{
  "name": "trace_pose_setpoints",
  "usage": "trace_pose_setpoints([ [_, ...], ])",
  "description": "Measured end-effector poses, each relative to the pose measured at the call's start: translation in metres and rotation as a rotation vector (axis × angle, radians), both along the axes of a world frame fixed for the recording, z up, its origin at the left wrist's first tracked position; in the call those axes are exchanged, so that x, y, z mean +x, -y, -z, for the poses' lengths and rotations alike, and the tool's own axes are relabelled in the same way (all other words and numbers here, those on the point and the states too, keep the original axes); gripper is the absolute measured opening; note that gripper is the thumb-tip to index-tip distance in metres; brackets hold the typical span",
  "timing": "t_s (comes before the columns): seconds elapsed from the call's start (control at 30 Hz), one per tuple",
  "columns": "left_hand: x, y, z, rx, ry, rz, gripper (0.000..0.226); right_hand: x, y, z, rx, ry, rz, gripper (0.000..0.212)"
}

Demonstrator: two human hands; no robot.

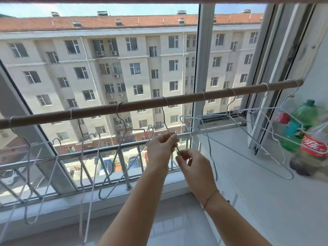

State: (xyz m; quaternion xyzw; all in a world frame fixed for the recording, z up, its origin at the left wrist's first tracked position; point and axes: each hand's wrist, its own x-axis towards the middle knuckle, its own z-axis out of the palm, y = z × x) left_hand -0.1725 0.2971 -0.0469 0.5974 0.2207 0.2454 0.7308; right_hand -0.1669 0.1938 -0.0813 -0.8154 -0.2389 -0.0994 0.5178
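A brown wooden rod (pixel 142 106) runs across the window, and several thin wire hangers hang from it. My left hand (pixel 160 149) pinches the neck of the middle wire hanger (pixel 164 121), just below the rod. Right beneath it, my right hand (pixel 192 161) pinches a small greenish piece (pixel 178 153) at the lower end of that wire. The two hands are almost touching.
A white windowsill (pixel 239 153) stretches to the right, with a green bottle (pixel 301 125) and a red-labelled cola bottle (pixel 312 153) on it. More hangers (pixel 85 157) dangle to the left. A metal railing (pixel 106 151) stands outside the glass.
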Motion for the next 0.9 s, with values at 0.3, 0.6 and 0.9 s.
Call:
trace_pose_setpoints([
  [0.3,0.016,-0.018,-0.031,-0.112,0.068,0.012,0.01,0.014,-0.02,-0.032,0.075,0.007,-0.028,0.015],
  [0.6,0.013,-0.023,0.007,-0.168,-0.037,0.072,0.015,0.01,-0.014,0.0,0.094,-0.115,-0.09,0.016],
  [0.9,-0.02,-0.035,0.047,-0.045,-0.217,0.181,0.017,0.019,-0.001,0.029,0.041,-0.243,-0.121,0.023],
])
